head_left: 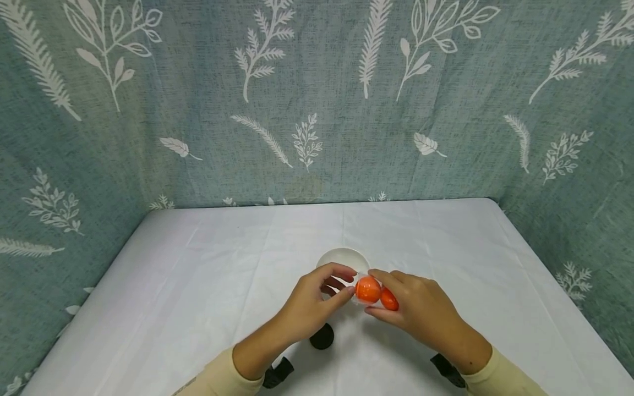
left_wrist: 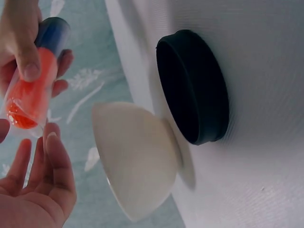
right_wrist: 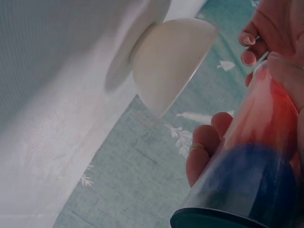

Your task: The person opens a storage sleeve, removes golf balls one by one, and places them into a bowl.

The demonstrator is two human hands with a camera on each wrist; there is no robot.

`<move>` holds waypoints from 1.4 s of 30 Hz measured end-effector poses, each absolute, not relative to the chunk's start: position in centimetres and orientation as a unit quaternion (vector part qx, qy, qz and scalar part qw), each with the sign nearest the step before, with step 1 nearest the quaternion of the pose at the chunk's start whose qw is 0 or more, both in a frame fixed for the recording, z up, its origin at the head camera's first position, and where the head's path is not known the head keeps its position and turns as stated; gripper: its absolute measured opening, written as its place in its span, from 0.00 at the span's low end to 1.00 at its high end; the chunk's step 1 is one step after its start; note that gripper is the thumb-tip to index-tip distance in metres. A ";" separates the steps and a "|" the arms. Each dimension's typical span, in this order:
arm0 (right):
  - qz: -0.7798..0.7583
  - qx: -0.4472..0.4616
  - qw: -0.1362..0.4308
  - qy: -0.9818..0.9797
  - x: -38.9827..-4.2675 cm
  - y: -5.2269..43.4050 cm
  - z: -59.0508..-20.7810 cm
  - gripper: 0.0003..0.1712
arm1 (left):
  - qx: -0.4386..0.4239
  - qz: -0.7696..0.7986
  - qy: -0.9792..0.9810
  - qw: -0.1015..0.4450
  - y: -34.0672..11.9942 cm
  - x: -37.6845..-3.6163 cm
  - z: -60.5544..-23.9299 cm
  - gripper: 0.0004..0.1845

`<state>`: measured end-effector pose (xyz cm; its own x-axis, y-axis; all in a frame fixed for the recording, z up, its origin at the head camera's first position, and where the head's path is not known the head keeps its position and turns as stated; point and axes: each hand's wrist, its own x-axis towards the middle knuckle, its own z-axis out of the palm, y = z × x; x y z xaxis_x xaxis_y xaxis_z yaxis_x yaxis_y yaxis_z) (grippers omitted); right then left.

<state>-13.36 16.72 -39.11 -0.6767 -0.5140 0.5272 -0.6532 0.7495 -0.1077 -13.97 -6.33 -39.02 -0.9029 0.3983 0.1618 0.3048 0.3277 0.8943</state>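
Note:
My right hand (head_left: 421,302) grips a clear tube (right_wrist: 266,156) with a dark end cap. Through its wall show orange balls (head_left: 368,290) and something blue (right_wrist: 256,183) near the capped end. At the tube's other end is my left hand (head_left: 317,294), its fingers loosely curved and fingertips right at the mouth. Beyond the hands stands a white bowl (head_left: 342,257), partly hidden behind them in the head view. A round black lid (left_wrist: 190,88) lies on the table near the left forearm.
A white cloth covers the table (head_left: 223,264). Green fabric with white leaf prints (head_left: 317,82) hangs behind it and at both sides. Black straps (head_left: 278,374) sit at the wrists.

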 end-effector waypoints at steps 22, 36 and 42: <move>0.101 0.308 0.162 -0.932 -12.7 17.4 -37.8 0.34 | 0.223 0.529 0.815 0.073 -5.7 -14.0 -40.0 0.14; 0.074 0.294 0.146 -0.942 -12.5 17.3 -37.0 0.38 | 0.216 0.533 0.813 0.093 -5.5 -13.7 -40.2 0.15; 0.061 0.315 0.185 -0.929 -12.6 17.5 -37.1 0.34 | 0.215 0.540 0.808 0.093 -5.5 -13.7 -40.2 0.15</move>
<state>-12.63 17.46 -37.11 -0.7334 -0.5618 0.3827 -0.6070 0.7947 0.0036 -13.66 -5.54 -40.22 -0.8898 0.4490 0.0820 0.2476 0.3239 0.9131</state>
